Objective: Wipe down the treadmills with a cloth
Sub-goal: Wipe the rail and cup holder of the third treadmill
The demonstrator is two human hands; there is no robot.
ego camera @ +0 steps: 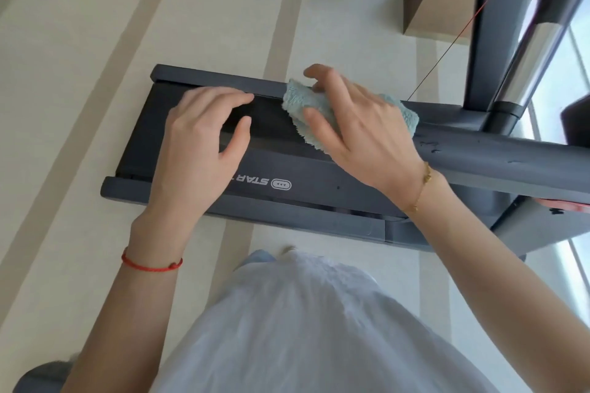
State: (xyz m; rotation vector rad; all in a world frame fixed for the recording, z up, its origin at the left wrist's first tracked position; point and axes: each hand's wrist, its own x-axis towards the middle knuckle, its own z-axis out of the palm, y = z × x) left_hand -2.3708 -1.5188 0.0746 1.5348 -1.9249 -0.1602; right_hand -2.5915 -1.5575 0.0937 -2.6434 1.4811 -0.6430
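Pale floor (79, 73) with broad beige stripes lies under us, and a dark grey treadmill (319, 188) stretches across it, its upright post (491, 41) and chrome bar (536, 51) rising at the far right.

Our right fingers (322, 124) are spread and curled over a fluffy light-blue cloth (306, 105), gripping it against the far side rail (223, 80) where rail meets belt (271, 124); the thumb hooks over the rail's outer edge. Behind them the right hand (367, 131) angles down from a wrist wearing a thin gold bracelet (421, 188). Our left fingers (230, 99) lie straight and relaxed, holding nothing, tips touching the belt's far edge just beside the cloth; the left hand (198, 143) hovers or rests over the belt, we cannot tell which, and a red cord (150, 265) circles its wrist.

To wipe this rail well, we judge it best to keep the cloth folded around the edge, press evenly, and draw it in one long pass toward the rail's left end, the free hand steadying us.

On the near deck (335, 185) white lettering, upside down to us, reads "STAR", the rest hidden by our hand, beside an oval logo (281, 184) with three small arrows.
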